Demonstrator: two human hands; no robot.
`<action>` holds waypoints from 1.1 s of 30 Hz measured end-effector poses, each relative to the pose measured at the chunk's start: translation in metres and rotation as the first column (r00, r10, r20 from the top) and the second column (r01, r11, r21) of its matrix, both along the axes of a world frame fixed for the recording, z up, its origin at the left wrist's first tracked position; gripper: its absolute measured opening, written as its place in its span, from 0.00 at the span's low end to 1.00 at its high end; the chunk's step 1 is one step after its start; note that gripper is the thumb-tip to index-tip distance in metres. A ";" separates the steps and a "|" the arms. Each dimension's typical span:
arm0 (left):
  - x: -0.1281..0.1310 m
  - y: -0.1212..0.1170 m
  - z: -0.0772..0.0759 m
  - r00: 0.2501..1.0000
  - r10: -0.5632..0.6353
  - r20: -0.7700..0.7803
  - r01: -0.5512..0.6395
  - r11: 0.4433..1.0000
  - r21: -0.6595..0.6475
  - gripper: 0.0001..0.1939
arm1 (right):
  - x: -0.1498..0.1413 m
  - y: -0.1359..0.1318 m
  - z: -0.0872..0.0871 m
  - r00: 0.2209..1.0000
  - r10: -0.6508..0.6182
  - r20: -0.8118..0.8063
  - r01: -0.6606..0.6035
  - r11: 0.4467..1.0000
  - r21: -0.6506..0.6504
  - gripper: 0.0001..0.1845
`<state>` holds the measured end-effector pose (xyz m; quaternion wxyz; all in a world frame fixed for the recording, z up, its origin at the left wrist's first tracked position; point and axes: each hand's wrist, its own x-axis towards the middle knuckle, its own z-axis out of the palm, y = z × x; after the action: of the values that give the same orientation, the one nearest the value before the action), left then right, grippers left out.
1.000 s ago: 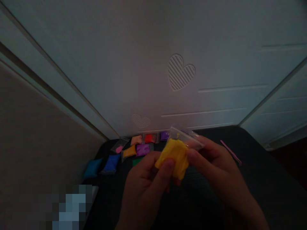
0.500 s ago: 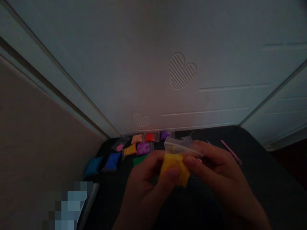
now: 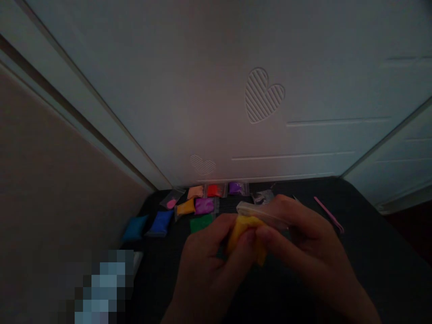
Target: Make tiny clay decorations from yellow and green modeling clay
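Observation:
Both hands meet over a dark surface [image 3: 371,252] in dim light. My left hand [image 3: 209,265] pinches a lump of yellow clay [image 3: 241,227] between thumb and fingers. My right hand [image 3: 303,243] is closed on the same lump and on the clear plastic bag [image 3: 259,212] whose open end sticks up above the clay. Most of the clay is hidden by the fingers.
Several small bags of coloured clay lie against the white panel: blue [image 3: 161,222], teal [image 3: 135,227], green [image 3: 200,222], magenta [image 3: 204,205], orange [image 3: 185,207], red [image 3: 213,190], purple [image 3: 235,187]. A thin pink stick [image 3: 329,214] lies at the right. A heart-embossed white panel [image 3: 263,94] stands behind.
The yellow clay has been squeezed smaller and lower between the two hands, and more fingers cover it. The bag's open end has dropped slightly. The view has shifted a little.

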<state>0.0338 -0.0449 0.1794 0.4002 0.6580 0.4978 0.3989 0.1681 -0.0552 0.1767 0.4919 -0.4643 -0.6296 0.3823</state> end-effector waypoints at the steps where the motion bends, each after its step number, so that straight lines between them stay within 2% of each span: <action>1: 0.000 0.000 -0.001 1.000 -0.002 0.014 0.002 1.000 -0.004 0.06 | 0.000 0.000 -0.001 1.000 -0.002 0.010 0.002 1.000 0.003 0.05; 6: -0.005 0.004 -0.003 0.981 -0.120 0.152 0.126 0.991 -0.033 0.06 | 0.001 0.001 -0.003 0.995 -0.075 -0.061 0.076 0.997 0.017 0.02; 10: -0.009 0.008 -0.001 0.957 -0.219 0.190 0.240 0.966 -0.095 0.13 | 0.002 0.004 -0.005 0.987 -0.107 -0.122 0.115 0.991 0.066 0.04; 15: -0.009 0.008 -0.003 0.974 -0.162 0.158 0.178 0.979 -0.098 0.13 | 0.003 0.006 -0.005 0.985 -0.117 -0.128 0.127 0.989 0.072 0.05; 20: -0.011 0.010 0.007 0.964 -0.251 0.086 0.259 0.962 -0.090 0.13 | 0.006 0.006 -0.002 0.992 -0.092 -0.092 0.098 0.993 0.063 0.04; 25: -0.013 0.013 0.013 0.972 -0.234 0.031 0.236 0.963 -0.130 0.12 | 0.012 0.006 -0.003 0.962 -0.138 -0.237 0.157 0.986 0.060 0.07; 27: -0.015 0.012 0.012 0.980 -0.194 0.034 0.197 0.970 -0.144 0.13 | 0.016 0.006 -0.002 0.964 -0.088 -0.251 0.098 0.995 0.025 0.08; 30: -0.020 0.012 0.010 0.995 -0.086 0.042 0.091 0.984 -0.154 0.12 | 0.023 0.005 0.001 0.980 0.038 -0.195 -0.055 0.995 -0.082 0.06; 33: -0.027 0.012 0.010 0.994 -0.083 0.076 0.096 0.978 -0.187 0.10 | 0.027 0.005 0.001 0.980 0.139 -0.145 -0.158 0.978 -0.134 0.06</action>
<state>0.0070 -0.0331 0.1892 0.4954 0.6246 0.4896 0.3532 0.1953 -0.0498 0.1781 0.4682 -0.4235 -0.5985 0.4932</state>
